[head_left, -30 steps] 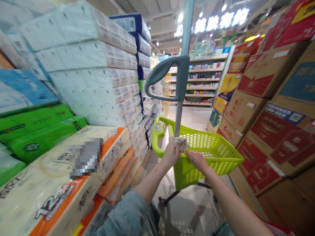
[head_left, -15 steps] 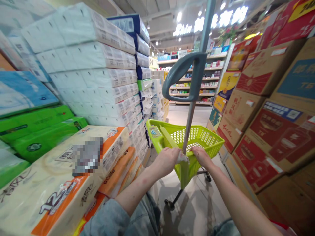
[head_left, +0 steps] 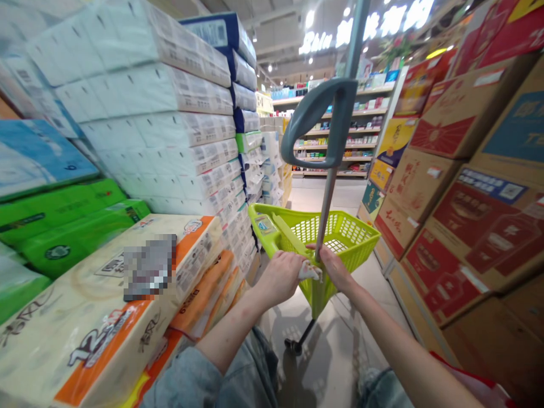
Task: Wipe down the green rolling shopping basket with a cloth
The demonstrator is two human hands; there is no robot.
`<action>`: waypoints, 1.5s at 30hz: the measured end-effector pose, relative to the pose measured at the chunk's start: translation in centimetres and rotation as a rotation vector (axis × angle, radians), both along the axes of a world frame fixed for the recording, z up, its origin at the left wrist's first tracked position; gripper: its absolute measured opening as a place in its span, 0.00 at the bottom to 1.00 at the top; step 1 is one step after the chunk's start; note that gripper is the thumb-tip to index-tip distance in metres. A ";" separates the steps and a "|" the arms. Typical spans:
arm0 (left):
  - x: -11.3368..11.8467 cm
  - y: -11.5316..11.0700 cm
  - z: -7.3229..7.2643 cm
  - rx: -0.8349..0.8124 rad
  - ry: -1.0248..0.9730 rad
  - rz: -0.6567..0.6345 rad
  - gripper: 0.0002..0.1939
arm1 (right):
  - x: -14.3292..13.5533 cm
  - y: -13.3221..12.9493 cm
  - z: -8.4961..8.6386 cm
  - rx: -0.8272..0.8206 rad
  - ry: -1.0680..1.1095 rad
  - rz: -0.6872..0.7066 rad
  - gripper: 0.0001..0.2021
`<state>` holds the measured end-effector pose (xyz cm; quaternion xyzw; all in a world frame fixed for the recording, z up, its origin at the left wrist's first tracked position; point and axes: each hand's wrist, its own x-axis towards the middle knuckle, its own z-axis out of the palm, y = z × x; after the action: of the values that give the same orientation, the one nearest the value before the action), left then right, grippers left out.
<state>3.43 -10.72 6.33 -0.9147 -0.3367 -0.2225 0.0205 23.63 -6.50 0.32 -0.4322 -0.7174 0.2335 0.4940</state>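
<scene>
A lime-green shopping basket cart (head_left: 359, 241) stands in front of me, its wheels on the floor. From its near corner rises a grey metal pole (head_left: 326, 207) with a grey loop handle (head_left: 293, 139). My left hand (head_left: 284, 277) is closed on a crumpled white tissue (head_left: 310, 271) with coloured marks, against the cart's rim beside the pole's base. My right hand (head_left: 335, 270) closes round the lower pole where it meets the rim, thumb and fingers on either side. The basket's visible inside is bare mesh.
Tissue packs (head_left: 123, 73) rise in a tall stack at left. A pixelated dark object (head_left: 151, 266) lies on a cream-and-orange tissue pack (head_left: 55, 317). Cardboard cartons (head_left: 459, 226) line the right side. Stocked shelves (head_left: 361, 127) stand at the far end of the aisle.
My right hand has shifted left from the rim onto the pole's base. The tissue shows more beside my left hand. The cart's basket sits slightly further left in view.
</scene>
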 end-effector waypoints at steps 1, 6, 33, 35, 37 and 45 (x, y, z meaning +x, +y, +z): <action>0.2 0.1 0.0 -0.001 -0.005 -0.003 0.12 | -0.6 -0.2 0.4 -0.006 0.081 0.014 0.24; 0.3 0.7 -0.1 -0.086 -0.168 -0.165 0.12 | -0.7 0.3 0.4 0.007 0.128 -0.081 0.30; 4.8 -1.0 -1.2 0.234 -0.065 0.016 0.18 | 2.6 0.5 -0.4 0.072 0.195 -0.168 0.32; 4.5 -0.4 -1.6 0.301 -0.042 -0.025 0.17 | 2.8 0.3 -0.4 0.055 0.190 -0.152 0.32; 3.8 0.1 -1.6 0.321 -0.048 -0.079 0.16 | 2.9 0.3 -0.4 0.030 0.180 -0.131 0.32; 1.5 2.8 0.1 0.154 -0.127 -0.048 0.19 | 2.0 0.8 -0.9 0.029 0.168 -0.138 0.32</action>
<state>4.91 -7.91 6.44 -0.9023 -0.2974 -0.3055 0.0640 25.67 -5.72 -0.58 -0.4524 -0.6452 0.2238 0.5735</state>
